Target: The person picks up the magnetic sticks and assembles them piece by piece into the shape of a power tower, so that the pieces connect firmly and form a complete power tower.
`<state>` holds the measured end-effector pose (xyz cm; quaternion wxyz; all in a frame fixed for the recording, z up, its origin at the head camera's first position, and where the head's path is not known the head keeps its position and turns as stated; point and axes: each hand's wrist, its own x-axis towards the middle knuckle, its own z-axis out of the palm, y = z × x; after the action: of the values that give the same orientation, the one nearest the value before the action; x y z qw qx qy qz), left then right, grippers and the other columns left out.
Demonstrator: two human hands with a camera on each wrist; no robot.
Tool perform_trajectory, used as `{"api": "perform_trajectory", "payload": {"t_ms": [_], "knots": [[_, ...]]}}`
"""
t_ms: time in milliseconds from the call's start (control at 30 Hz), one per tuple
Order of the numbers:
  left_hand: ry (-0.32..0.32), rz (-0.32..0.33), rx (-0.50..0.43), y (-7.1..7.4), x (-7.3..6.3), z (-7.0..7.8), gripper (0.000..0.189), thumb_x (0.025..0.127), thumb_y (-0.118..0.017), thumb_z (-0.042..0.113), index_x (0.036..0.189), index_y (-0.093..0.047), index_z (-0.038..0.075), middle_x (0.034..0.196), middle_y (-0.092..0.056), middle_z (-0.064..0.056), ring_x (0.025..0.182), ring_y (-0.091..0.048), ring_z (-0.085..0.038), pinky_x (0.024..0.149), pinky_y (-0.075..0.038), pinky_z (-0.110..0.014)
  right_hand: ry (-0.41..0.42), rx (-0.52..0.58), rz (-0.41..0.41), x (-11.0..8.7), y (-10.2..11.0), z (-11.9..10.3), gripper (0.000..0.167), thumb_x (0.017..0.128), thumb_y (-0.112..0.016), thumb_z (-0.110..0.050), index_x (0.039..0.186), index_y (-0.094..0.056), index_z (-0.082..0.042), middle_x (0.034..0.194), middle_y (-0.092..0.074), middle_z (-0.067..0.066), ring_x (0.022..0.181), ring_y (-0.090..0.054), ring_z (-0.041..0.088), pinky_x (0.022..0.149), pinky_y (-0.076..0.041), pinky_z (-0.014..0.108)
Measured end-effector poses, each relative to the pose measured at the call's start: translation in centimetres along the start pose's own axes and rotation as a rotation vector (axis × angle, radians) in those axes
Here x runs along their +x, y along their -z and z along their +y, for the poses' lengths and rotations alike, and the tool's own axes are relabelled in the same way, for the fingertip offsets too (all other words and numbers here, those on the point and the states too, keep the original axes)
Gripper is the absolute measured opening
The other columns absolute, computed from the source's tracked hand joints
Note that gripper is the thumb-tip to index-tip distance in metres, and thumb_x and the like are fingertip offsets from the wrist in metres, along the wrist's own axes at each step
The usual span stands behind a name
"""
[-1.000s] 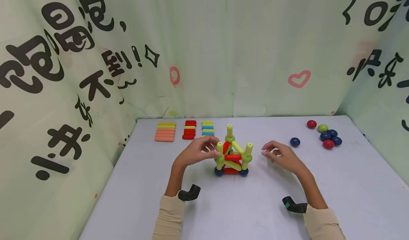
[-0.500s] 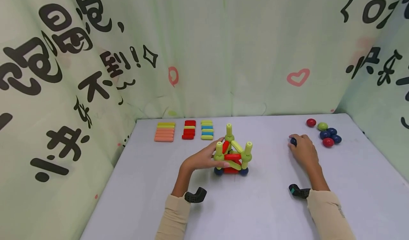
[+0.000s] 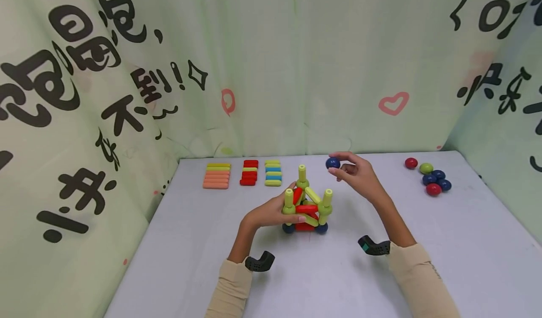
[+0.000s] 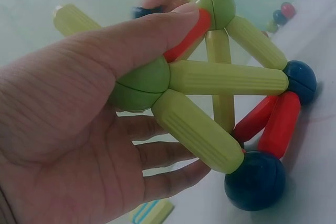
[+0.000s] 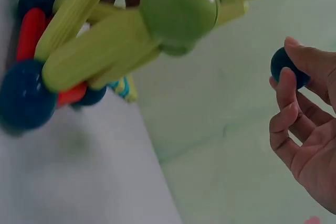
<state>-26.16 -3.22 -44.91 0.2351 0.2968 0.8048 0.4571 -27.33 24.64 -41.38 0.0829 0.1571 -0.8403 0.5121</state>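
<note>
A frame of rods and balls (image 3: 306, 209) stands on the table, with blue balls at its foot, green balls higher up, and red and yellow-green rods between them. Three yellow-green rods point up from its top. My left hand (image 3: 271, 212) grips the frame's left side; in the left wrist view the thumb (image 4: 152, 38) lies across a green ball (image 4: 142, 82) and a red rod, the other fingers behind. Raised behind and right of the frame, my right hand (image 3: 357, 174) pinches a dark blue ball (image 3: 332, 162) between thumb and fingertips, also seen in the right wrist view.
At the back left lie rows of salmon and yellow rods (image 3: 217, 177), red and yellow rods (image 3: 249, 173), and blue and yellow rods (image 3: 273, 173). Several red, green and blue balls (image 3: 433, 177) sit at the back right. A curtain (image 3: 305, 73) hangs behind the table.
My right hand went right to the lone blue ball, picked it up and carried it left, up near the frame's top. My left hand shifted from the frame's upper left to a firmer grip round it.
</note>
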Motion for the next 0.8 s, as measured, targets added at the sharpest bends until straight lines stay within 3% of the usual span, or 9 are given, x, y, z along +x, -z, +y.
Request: {"api": "perform_trajectory", "payload": {"t_ms": [133, 300, 433, 567, 667, 800], "knots": [[-0.03, -0.005, -0.003, 0.1, 0.2, -0.2, 0.096, 0.09, -0.069, 0.039, 0.158, -0.004, 0.024, 0.146, -0.046, -0.002, 0.127, -0.046, -0.012, 0.108, -0.042, -0.041, 0.109, 0.075, -0.052, 1.7, -1.6, -2.9, 0.041, 0.091, -0.07, -0.017, 0.129, -0.058, -0.008, 0.104, -0.06, 0.009, 0.063, -0.052, 0.013, 0.057, -0.046, 0.021], [-0.052, -0.012, -0.015, 0.1, 0.2, -0.4, 0.094, 0.09, -0.069, 0.038, 0.158, -0.005, 0.025, 0.144, -0.047, -0.004, 0.124, -0.047, -0.009, 0.106, -0.044, -0.038, 0.115, 0.11, -0.126, 2.8, -3.1, -4.0, 0.039, 0.091, -0.07, -0.013, 0.128, -0.06, -0.008, 0.098, -0.059, 0.006, 0.059, -0.046, 0.014, 0.054, -0.042, 0.021], [-0.036, -0.025, -0.019, 0.0, 0.1, -0.3, 0.095, 0.09, -0.068, 0.04, 0.158, -0.003, 0.026, 0.145, -0.046, -0.001, 0.124, -0.047, -0.007, 0.106, -0.043, -0.037, 0.095, 0.127, -0.145, 2.8, -3.7, -3.7, 0.038, 0.091, -0.069, -0.01, 0.128, -0.059, -0.007, 0.105, -0.06, 0.012, 0.059, -0.046, 0.015, 0.055, -0.042, 0.021], [-0.014, -0.021, -0.029, 0.5, -0.3, -0.5, 0.097, 0.089, -0.069, 0.042, 0.158, -0.002, 0.027, 0.152, -0.04, 0.001, 0.133, -0.044, -0.015, 0.109, -0.042, -0.042, 0.103, 0.14, -0.151, 2.7, -3.8, -3.4, 0.044, 0.092, -0.068, -0.013, 0.134, -0.055, -0.01, 0.123, -0.059, 0.016, 0.057, -0.047, 0.016, 0.056, -0.045, 0.021], [-0.005, -0.013, -0.075, 1.0, -0.6, -0.9, 0.094, 0.088, -0.071, 0.039, 0.157, -0.007, 0.032, 0.159, -0.029, 0.0, 0.141, -0.039, -0.026, 0.109, -0.042, -0.044, 0.105, 0.142, -0.126, 2.4, -3.3, -2.9, 0.047, 0.094, -0.065, -0.015, 0.139, -0.05, -0.011, 0.132, -0.056, 0.018, 0.057, -0.05, 0.015, 0.059, -0.047, 0.021], [-0.059, 0.005, -0.22, 1.6, -0.7, -2.4, 0.076, 0.09, -0.07, 0.026, 0.152, -0.027, 0.025, 0.155, -0.033, -0.005, 0.138, -0.042, -0.031, 0.106, -0.046, -0.042, 0.064, 0.084, 0.037, 1.3, -1.7, -1.1, 0.038, 0.097, -0.06, -0.014, 0.134, -0.053, -0.004, 0.122, -0.061, 0.016, 0.062, -0.054, 0.022, 0.06, -0.048, 0.02]]}}
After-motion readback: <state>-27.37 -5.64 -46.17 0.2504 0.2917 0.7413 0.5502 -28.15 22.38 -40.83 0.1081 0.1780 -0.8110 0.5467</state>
